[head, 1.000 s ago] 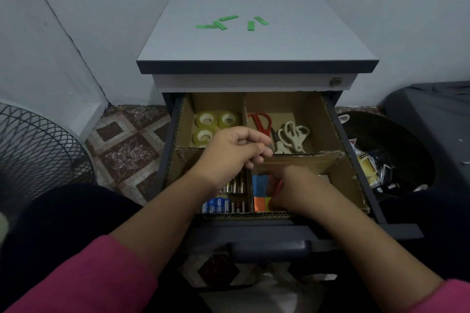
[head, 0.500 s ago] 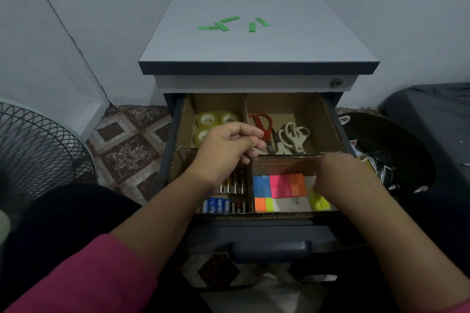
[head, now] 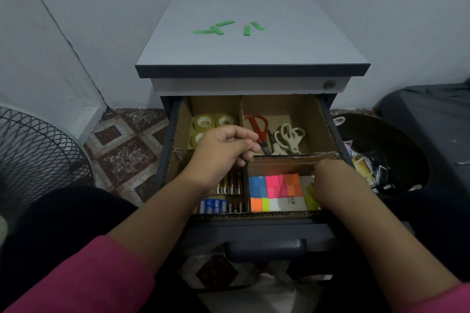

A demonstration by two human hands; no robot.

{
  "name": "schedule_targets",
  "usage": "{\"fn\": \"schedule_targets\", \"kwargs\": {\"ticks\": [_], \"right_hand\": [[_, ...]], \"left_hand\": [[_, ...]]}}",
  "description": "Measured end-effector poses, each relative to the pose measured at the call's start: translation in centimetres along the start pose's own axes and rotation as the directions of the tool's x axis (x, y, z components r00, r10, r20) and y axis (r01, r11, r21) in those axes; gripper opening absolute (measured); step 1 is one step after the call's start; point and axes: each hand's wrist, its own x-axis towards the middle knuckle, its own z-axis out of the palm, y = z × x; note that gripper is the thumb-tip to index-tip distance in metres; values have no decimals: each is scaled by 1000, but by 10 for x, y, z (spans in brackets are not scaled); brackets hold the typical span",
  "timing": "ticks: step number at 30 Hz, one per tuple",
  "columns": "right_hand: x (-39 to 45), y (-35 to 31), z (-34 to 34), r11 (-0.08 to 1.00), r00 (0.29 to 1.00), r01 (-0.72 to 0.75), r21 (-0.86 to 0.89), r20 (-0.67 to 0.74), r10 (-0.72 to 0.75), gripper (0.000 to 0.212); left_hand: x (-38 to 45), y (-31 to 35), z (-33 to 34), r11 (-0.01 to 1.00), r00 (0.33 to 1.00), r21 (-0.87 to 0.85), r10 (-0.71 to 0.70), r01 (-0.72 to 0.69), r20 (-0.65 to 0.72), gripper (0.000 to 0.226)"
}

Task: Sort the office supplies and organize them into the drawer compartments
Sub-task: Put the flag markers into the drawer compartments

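Left hand [head: 223,150] curled, held nothing visible. Right hand [head: 333,180] reached among sticky notes [head: 276,185], grip hidden. Notes probably light, flimsy; pinch pad edges.

Right hand [head: 333,180] fingers hidden behind sticky notes [head: 276,189]; left hand [head: 223,152] covers some batteries [head: 229,185]

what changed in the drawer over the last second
The right hand slid from over the sticky notes to the right edge of their compartment, uncovering them. The left hand stayed curled above the batteries; tape rolls and scissors did not move.
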Motion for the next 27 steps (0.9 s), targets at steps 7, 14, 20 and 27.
{"fn": "schedule_targets", "kwargs": {"ticks": [7, 14, 20, 27], "right_hand": [[-4, -1, -2, 999, 1000, 27, 22, -10, -27, 12], [-7, 1, -15, 997, 997, 47, 67, -66, -43, 17], [-7, -9, -10, 838, 973, 49, 543, 162, -162, 14], [-7, -22, 0, 805, 959, -26, 592, 241, -146, 14]], "left_hand": [[-1, 0, 0, 1000, 1000, 1, 2, -2, 7, 16], [-1, 1, 0, 1000, 1000, -1, 0, 0, 18, 16], [-1, 1, 0, 1000, 1000, 1, -8, 8, 24, 17], [0, 0, 0, 1000, 1000, 5, -5, 5, 27, 16]]}}
